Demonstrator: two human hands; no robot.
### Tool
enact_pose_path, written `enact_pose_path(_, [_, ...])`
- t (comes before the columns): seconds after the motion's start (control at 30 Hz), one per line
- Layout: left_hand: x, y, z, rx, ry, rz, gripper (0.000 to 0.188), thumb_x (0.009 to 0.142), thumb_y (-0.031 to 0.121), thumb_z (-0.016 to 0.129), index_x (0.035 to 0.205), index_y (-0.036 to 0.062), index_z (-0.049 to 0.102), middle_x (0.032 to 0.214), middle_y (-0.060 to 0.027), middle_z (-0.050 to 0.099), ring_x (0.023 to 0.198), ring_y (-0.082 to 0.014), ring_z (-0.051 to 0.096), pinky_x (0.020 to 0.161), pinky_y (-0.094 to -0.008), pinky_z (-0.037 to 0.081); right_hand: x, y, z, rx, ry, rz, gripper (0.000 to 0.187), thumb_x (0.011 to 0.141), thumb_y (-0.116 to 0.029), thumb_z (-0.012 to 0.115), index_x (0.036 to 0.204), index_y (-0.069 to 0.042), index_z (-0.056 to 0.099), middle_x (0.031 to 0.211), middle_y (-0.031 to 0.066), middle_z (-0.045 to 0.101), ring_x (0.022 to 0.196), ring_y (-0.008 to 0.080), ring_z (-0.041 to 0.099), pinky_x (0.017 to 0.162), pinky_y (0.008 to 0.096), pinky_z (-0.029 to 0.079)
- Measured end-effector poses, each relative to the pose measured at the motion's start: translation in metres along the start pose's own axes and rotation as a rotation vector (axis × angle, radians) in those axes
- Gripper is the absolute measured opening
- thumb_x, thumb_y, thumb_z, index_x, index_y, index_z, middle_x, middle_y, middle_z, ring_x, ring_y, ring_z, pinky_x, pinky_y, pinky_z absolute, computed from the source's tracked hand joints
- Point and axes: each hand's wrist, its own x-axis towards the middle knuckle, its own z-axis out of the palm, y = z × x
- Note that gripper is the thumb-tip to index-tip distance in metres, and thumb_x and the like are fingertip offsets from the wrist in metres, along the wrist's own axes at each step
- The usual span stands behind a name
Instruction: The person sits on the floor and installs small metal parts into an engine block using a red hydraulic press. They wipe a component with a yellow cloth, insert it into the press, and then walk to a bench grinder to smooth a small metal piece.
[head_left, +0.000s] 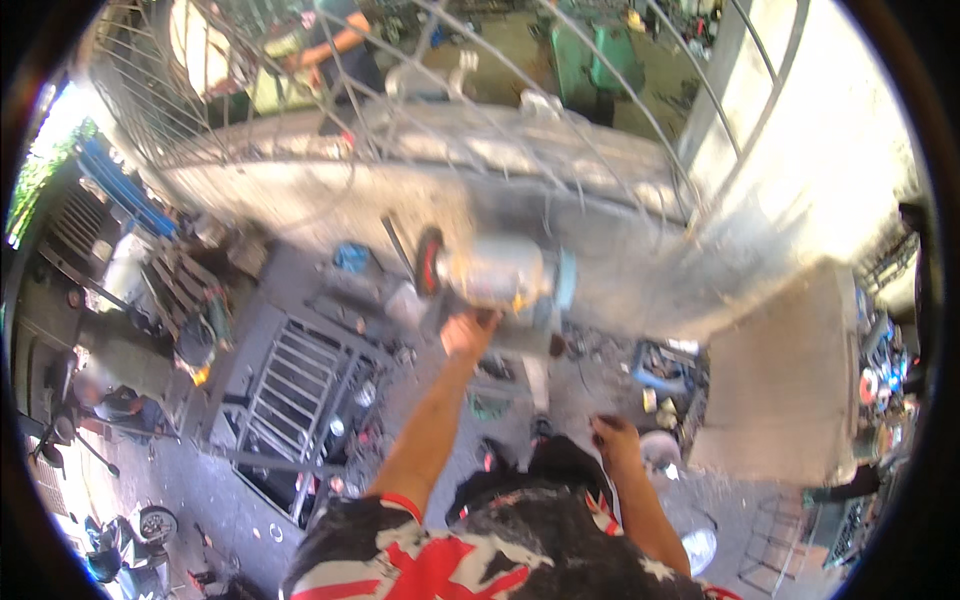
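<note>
A bench grinder (pixel 495 272) stands on a post in front of the wall, with a dark red-rimmed wheel (pixel 430 262) on its left end and a light blue guard (pixel 566 280) on its right. My left hand (pixel 468 334) reaches up to the underside of the grinder's body, fingers bent inward. Blur hides what those fingertips hold, if anything. Lower and to the right, my right hand (pixel 616 442) hangs apart from the machine with curled fingers. Something small and dark shows at its fingertips, too indistinct to name.
Wire mesh (pixel 480 110) tops the wall; beyond it a person (pixel 345 50) works. Another person (pixel 125 408) sits far left. A dark metal frame with bars (pixel 297 370) lies at left. A brown board (pixel 775 380) leans at right, near a blue crate (pixel 660 368).
</note>
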Motion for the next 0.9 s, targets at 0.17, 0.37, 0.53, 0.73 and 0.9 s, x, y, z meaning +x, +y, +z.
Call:
enact_pose_path(0.17, [0.001, 0.004, 0.006, 0.086, 0.214, 0.048, 0.057, 0.081, 0.067, 0.065, 0.084, 0.0107, 0.074, 0.070, -0.0165, 0.069, 0.066, -0.0362, 0.070, 0.062, -0.0457, 0.056, 0.038, -0.030, 0.024, 0.030, -0.111, 0.045, 0.028, 0.085, -0.009, 0.074, 0.107, 0.004, 0.065, 0.091, 0.0106, 0.068, 0.069, 0.0186, 0.062, 0.065, 0.0310, 0.050])
enact_pose_path(0.37, [0.003, -0.004, 0.020, 0.082, 0.237, 0.090, 0.055, 0.085, 0.064, 0.063, 0.078, 0.0099, 0.073, 0.065, -0.0174, 0.067, 0.061, -0.0369, 0.068, 0.060, -0.0468, 0.054, 0.090, -0.068, 0.056, -0.037, -0.243, 0.000, 0.027, 0.084, -0.008, 0.076, 0.106, 0.004, 0.066, 0.091, 0.0110, 0.070, 0.072, 0.0189, 0.063, 0.065, 0.0315, 0.050])
enact_pose_path(0.53, [-0.004, 0.002, 0.027, 0.028, 0.267, 0.032, 0.052, 0.085, 0.061, 0.065, 0.080, 0.0095, 0.072, 0.069, -0.0162, 0.069, 0.065, -0.0363, 0.069, 0.063, -0.0466, 0.054, 0.108, -0.085, 0.069, -0.053, -0.328, -0.002, 0.027, 0.083, -0.008, 0.076, 0.106, 0.003, 0.066, 0.091, 0.0106, 0.070, 0.074, 0.0191, 0.063, 0.068, 0.0323, 0.050])
enact_pose_path(0.73, [-0.042, 0.027, 0.000, -0.246, -0.090, 0.073, 0.044, 0.087, 0.051, 0.068, 0.092, 0.0069, 0.071, 0.085, -0.0151, 0.073, 0.081, -0.0342, 0.071, 0.072, -0.0451, 0.056, 0.113, -0.076, 0.064, -0.180, -0.405, 0.067, 0.026, 0.083, -0.009, 0.077, 0.104, 0.003, 0.067, 0.091, 0.0097, 0.070, 0.077, 0.0195, 0.065, 0.071, 0.0323, 0.050])
enact_pose_path(0.9, [-0.094, 0.060, -0.008, -0.746, -0.445, 0.151, 0.038, 0.090, 0.028, 0.073, 0.120, 0.0048, 0.068, 0.097, -0.0097, 0.074, 0.080, -0.0155, 0.070, 0.073, -0.0326, 0.056, 0.120, -0.066, 0.067, -0.066, -0.472, 0.171, 0.028, 0.086, -0.012, 0.074, 0.107, 0.004, 0.067, 0.093, 0.0088, 0.070, 0.075, 0.0156, 0.063, 0.067, 0.0280, 0.048])
